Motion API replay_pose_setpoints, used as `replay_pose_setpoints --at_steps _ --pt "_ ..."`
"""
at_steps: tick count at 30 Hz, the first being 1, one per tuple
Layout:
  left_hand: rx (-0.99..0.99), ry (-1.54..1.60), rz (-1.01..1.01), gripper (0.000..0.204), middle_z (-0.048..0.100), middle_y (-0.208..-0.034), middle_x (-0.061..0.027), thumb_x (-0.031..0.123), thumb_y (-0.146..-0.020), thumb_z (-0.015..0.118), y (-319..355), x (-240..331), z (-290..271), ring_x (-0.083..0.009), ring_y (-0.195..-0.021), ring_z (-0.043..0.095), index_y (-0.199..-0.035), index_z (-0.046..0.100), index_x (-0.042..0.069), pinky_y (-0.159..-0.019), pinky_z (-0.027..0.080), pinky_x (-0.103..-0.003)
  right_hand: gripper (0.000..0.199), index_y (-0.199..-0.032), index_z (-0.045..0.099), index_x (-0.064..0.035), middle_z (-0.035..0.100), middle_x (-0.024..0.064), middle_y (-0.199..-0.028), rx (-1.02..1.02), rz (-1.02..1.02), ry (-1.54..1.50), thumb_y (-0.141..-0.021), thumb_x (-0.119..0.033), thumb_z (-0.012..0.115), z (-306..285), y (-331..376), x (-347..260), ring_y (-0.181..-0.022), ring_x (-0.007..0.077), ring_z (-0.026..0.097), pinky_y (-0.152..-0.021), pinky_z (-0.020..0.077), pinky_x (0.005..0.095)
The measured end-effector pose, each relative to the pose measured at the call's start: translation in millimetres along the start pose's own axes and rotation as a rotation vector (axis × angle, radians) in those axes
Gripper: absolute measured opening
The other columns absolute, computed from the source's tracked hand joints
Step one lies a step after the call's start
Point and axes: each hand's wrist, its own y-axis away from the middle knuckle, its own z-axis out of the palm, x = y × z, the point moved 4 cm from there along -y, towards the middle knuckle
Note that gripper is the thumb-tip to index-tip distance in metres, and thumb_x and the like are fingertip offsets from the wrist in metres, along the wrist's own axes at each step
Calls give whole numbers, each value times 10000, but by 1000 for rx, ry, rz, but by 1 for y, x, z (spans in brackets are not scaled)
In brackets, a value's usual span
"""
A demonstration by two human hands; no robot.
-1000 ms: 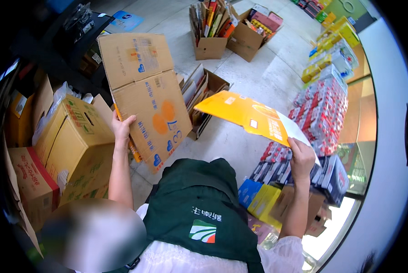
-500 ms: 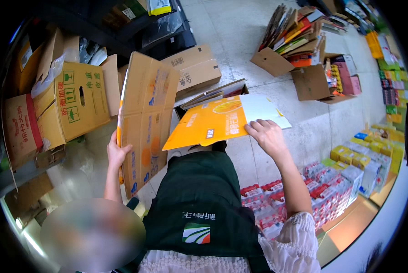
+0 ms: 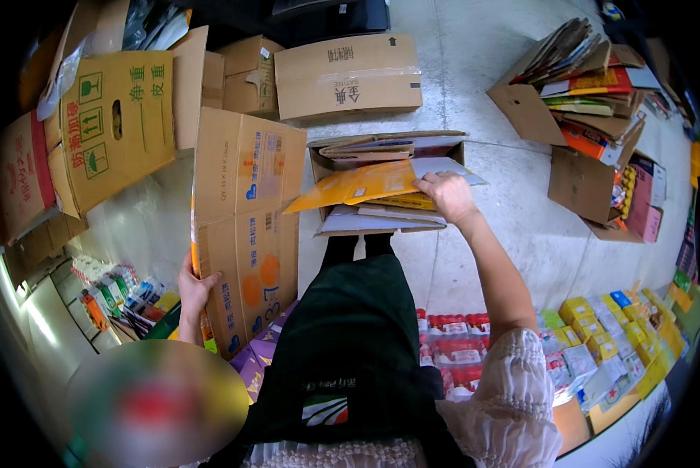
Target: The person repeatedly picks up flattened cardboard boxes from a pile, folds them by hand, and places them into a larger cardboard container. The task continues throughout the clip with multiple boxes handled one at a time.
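Fingers of the right hand [image 3: 446, 195] are closed over the far edge of a flattened yellow-orange carton [image 3: 357, 186], which is now held low and nearly flat just above the open cardboard box [image 3: 389, 187] on the floor ahead. A second ago the same sheet was carried high and off to the right, over the shelf goods; half a second ago it had been swung across in front of the body. It has since been brought down onto the stack of flattened cartons and sheets already lying in that box, with its left tip projecting past the box wall. Whether it is already resting on the stack cannot be told.

The left hand [image 3: 194, 290] is wrapped around the lower edge of a large flattened brown carton [image 3: 244, 226] with blue and orange print, held upright at the left side, just beside the box. Its grip and place have changed little across the three moments.

From the lowering, the yellow-orange sheet is judged to be at the point of being laid down, with the brown carton kept in reserve.

Further filled boxes [image 3: 591, 117] of flattened packaging stand on the grey floor [image 3: 490, 70] to the right; packs of red bottled drinks [image 3: 451, 347] and small yellow packets [image 3: 599, 320] are lined up near the feet.
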Motion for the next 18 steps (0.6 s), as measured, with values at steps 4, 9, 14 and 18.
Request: replay_pose_setpoints --at_steps 4,9,14,18 --pt "-4 49 -6 672 566 -1069 -102 -82 -620 628 -2 1 14 -180 -941 563 -1247 398 -16 -817 461 -295 271 -1020 600 -159 574 39 -927 -259 117 10 -773 -253 542 58 -6 29 -932 206 548 -798 432 387" --pt "-12 56 -46 667 563 -1066 -91 -79 -606 629 -7 3 13 -175 -957 552 -1234 413 -8 -837 448 -299 560 -1205 509 -103 438 127 -1245 -469 268 27 -800 -489 526 88 -47 39 -1234 260 344 -996 289 453" --pt "34 69 -90 674 567 -1041 -74 0 -573 676 -18 3 -6 -160 -950 544 -1204 440 4 -834 440 -286 651 -1341 308 -98 375 114 -1322 -369 353 -39 -833 -453 505 142 -99 57 -1277 262 282 -1042 223 447" --pt "161 106 -79 704 575 -1034 -58 93 -558 760 -16 6 -30 -176 -912 565 -1183 448 12 -815 445 -296 695 -1376 230 -102 293 90 -1393 -412 447 40 -837 -457 491 174 -117 55 -1317 245 211 -1064 169 462"
